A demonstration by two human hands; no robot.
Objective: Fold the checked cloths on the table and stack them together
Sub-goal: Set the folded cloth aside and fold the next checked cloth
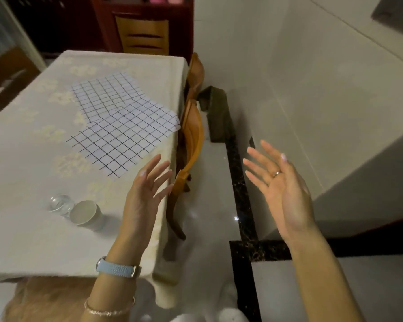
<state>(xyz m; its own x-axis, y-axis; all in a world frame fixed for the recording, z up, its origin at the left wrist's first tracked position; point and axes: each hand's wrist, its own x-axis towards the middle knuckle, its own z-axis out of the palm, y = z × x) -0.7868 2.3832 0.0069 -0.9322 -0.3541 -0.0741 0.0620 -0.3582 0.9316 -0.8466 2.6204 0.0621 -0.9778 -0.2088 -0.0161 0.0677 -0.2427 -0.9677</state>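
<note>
Two white cloths with a dark grid lie flat and unfolded on the table [21, 159], overlapping at one corner. The nearer checked cloth [123, 138] reaches almost to the table's right edge; the farther checked cloth [105, 94] lies behind it. My left hand [147, 189] hovers over the table's right edge, just short of the nearer cloth, fingers spread and holding nothing. My right hand [279, 182] is raised over the floor to the right of the table, palm open and empty, with a ring on one finger.
A clear glass [59, 204] and a white cup [85, 214] stand side by side on the cream tablecloth near the front. Wooden chairs [192, 135] are tucked against the table's right side. Tiled floor with a dark marble strip [240, 187] lies to the right.
</note>
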